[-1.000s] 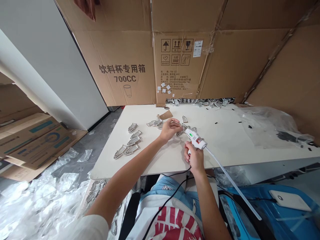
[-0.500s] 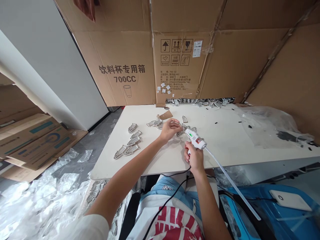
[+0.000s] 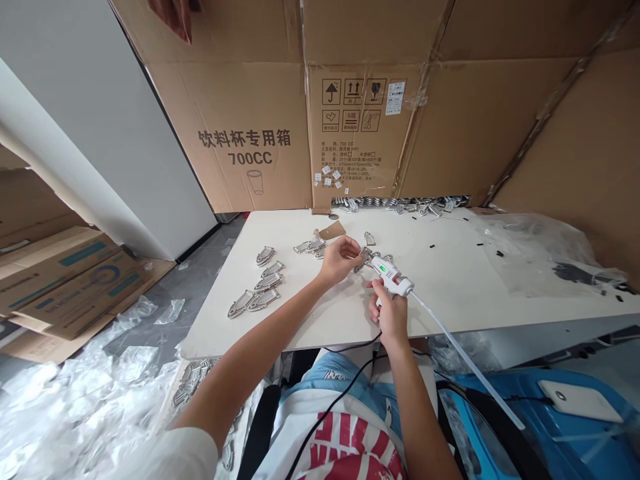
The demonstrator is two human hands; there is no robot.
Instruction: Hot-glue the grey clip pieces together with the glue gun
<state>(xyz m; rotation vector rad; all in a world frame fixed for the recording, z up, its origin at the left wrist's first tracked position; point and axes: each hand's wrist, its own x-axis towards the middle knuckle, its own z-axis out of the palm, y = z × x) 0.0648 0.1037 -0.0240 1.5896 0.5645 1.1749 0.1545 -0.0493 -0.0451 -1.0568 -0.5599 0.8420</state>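
Note:
My right hand (image 3: 389, 309) is wrapped round the handle of a white glue gun (image 3: 387, 272), with a long translucent glue stick (image 3: 465, 357) trailing from its back end. The nozzle points up and left, toward the fingertips of my left hand (image 3: 343, 259). Those fingers pinch a small silvery metal frame (image 3: 361, 261), partly hidden by the fingers and the nozzle. More metal frames lie behind the gun, and one single frame (image 3: 369, 238) lies just beyond. To the left, several similar frames (image 3: 267, 298) lie in a loose group on the white table (image 3: 320, 320).
A cardboard wall (image 3: 250, 100) closes off the table's back, with piled metal pieces (image 3: 430, 205) in a gap at its base. A brown card scrap (image 3: 333, 231) lies nearby. Clear plastic (image 3: 530, 253) covers the right side. A black cable (image 3: 345, 393) crosses my lap.
The glue gun has tilted slightly and its glue stick's tail has swung a little up and right. My left hand has barely moved and still pinches the metal frame.

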